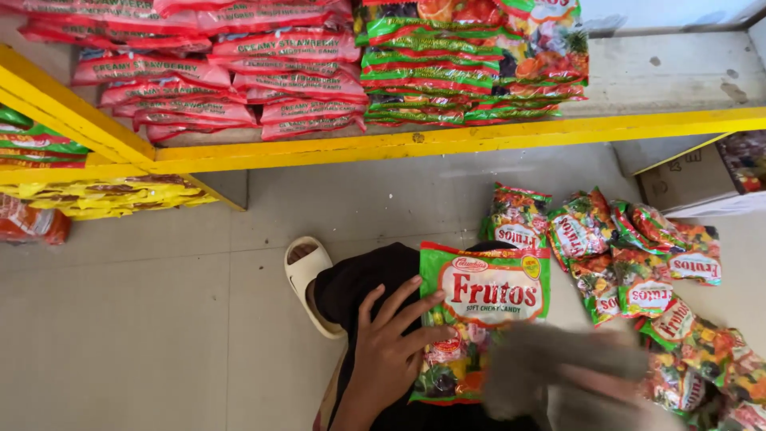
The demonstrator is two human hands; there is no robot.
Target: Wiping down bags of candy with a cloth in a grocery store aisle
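On the tiled floor (pixel 159 319), left hand (pixel 391 351) presses candy bag (pixel 487 303); right hand (pixel 574 375) blurred, grip unclear

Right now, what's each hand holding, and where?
Left hand steadies the green plastic candy bag on the lap, fingers on its left edge. Right hand is motion-blurred over its lower right; grip unclear.

Under my left grip (pixel 391 351) lies a candy bag (pixel 485 307) of glossy, crinkled plastic film, as are the loose bags (pixel 638 271) heaped on the smooth, matt tiled floor (pixel 144 319). My right grip (pixel 574 375) works a soft grey cloth (pixel 550 363), blurred, across the shiny wrapper. The shelf (pixel 447 142) above wears chipped yellow paint over a rough, stained board, and a matt brown cardboard box (pixel 686 179) sits beside a smooth cream rubbery slipper (pixel 307 275).
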